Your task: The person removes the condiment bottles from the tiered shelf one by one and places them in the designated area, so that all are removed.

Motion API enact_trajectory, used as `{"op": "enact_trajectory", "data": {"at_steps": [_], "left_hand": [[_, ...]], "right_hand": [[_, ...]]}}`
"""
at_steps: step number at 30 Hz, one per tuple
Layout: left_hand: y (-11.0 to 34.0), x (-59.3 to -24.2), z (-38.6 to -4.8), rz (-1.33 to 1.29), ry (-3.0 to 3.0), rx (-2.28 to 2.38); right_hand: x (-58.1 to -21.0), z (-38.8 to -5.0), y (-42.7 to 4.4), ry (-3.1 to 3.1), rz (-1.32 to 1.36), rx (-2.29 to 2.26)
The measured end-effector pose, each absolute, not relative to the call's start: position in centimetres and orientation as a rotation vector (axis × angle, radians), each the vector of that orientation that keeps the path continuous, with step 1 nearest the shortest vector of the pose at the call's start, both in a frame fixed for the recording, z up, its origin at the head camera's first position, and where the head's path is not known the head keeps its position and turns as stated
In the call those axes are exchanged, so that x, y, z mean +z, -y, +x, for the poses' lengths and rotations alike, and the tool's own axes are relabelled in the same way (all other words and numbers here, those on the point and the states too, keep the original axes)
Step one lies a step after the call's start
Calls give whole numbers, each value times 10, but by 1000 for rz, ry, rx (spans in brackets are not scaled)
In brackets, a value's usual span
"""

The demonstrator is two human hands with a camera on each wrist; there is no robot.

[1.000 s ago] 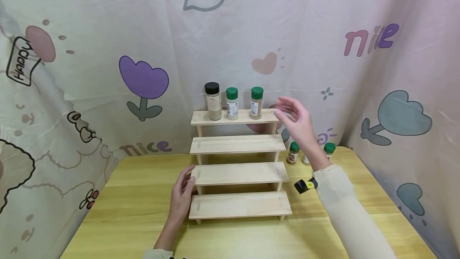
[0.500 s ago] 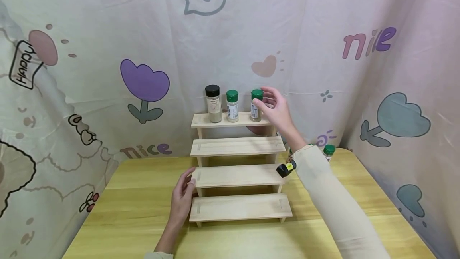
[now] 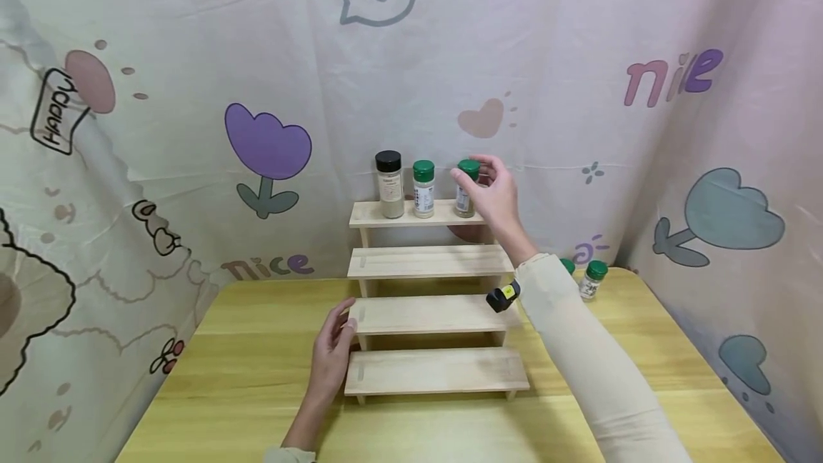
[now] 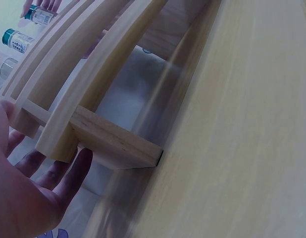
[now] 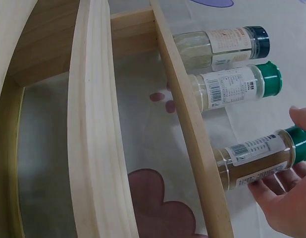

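A pale wooden stepped display rack (image 3: 439, 371) stands on the table. My left hand (image 3: 331, 359) is at its left side, thumb and fingers curled around the end of a lower step; the left wrist view shows the fingers (image 4: 76, 171) against the step ends. On the top step my right hand (image 3: 498, 198) holds a green-capped spice jar (image 3: 465, 200) of brown powder, fingers curled around it and thumb by the cap. The jar stands upright. Left of it are another green-capped spice jar (image 3: 424, 191), with pale contents, and a taller black-capped jar (image 3: 390, 186).
Behind the right forearm, more green-capped jars (image 3: 592, 281) stand on the wood-grain table (image 3: 257, 349), partly hidden by the sleeve. A printed cloth (image 3: 553, 91) hangs close behind the rack and along both sides. A black strap device (image 3: 503, 296) is on the right wrist.
My right hand has moved left from beside the top step to the right-hand green-capped spice jar and closed around it. My left hand stays at the rack; the head view has shifted slightly.
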State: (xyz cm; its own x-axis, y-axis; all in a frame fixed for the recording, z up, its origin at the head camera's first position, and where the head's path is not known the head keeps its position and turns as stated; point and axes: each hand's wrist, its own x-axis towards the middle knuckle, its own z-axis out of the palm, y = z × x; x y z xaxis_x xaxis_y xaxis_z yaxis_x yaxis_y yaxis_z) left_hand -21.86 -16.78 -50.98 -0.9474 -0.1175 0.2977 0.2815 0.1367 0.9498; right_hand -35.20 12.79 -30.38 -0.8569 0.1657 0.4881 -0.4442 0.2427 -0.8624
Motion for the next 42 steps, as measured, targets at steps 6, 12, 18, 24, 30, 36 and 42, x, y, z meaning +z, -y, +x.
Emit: {"op": "enact_trajectory", "data": {"at_steps": [6,12,18,24,30,36,42], "left_hand": [[163,-508,-218,-162,2100,-1885],[161,-509,-219,-174,2098,-1881],[162,-511,-220,-181,2098,-1872],[165,-511,-219,-181,2099,-1872],[167,-511,-218,-194,2094,-1850],[167,-509,-219,-186,2093,-1860],[166,-511,-219,-192,2093,-1855]], "right_hand": [[-304,-349,-130,1983,212,1643],[-303,-347,-134,1984,241,1624],[-298,-337,-141,1986,337,1614],[-293,-324,-149,1977,430,1625],[-292,-311,-153,1961,474,1675],[-293,-298,-160,1917,490,1761],[-298,-284,-170,1965,494,1747]]}}
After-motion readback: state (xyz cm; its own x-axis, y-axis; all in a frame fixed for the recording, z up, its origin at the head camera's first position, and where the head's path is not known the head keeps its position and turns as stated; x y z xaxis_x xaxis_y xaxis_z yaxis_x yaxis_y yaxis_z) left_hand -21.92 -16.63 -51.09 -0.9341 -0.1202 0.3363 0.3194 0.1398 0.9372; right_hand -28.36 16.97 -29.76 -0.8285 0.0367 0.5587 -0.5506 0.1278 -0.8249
